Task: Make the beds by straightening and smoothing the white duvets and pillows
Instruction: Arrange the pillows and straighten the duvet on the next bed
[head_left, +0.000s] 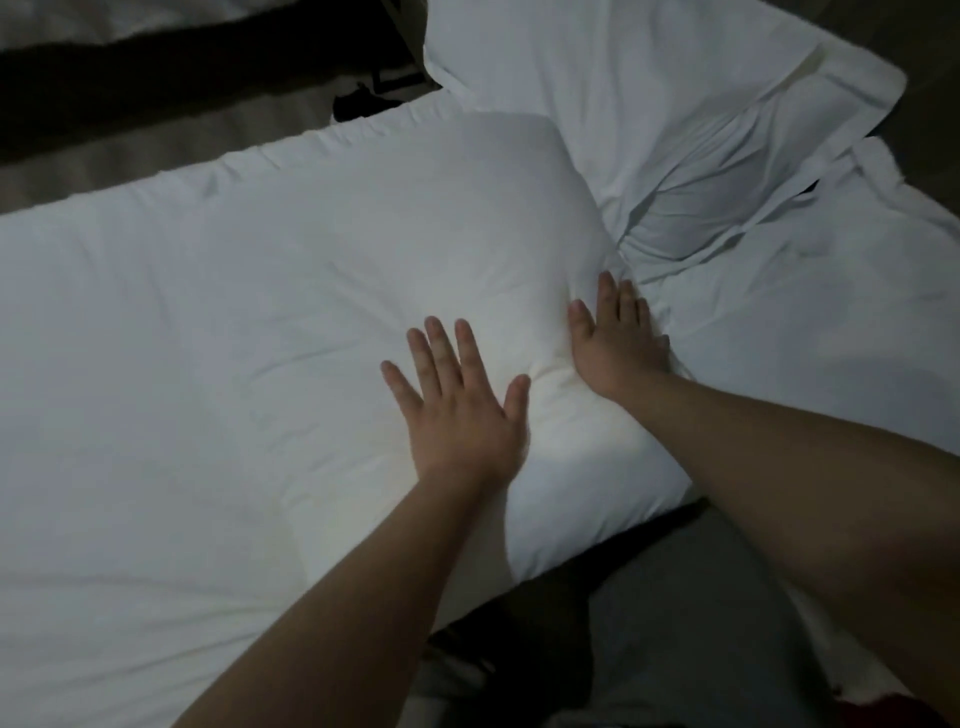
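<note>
A thick white duvet (234, 322) covers the bed across the left and middle of the view. My left hand (457, 400) lies flat on it with fingers spread, pressing near its right end. My right hand (618, 338) presses with straight fingers into the fold where the duvet's end meets the wrinkled white sheet (810, 332). A white pillow (649, 104) in a flanged case lies creased at the upper right, beyond both hands.
Dim floor (156, 135) runs along the bed's far side at the upper left, with a dark object (363, 101) on it. The edge of another white bed (78, 21) shows at the top left. Below the duvet's near edge lies dark floor (649, 623).
</note>
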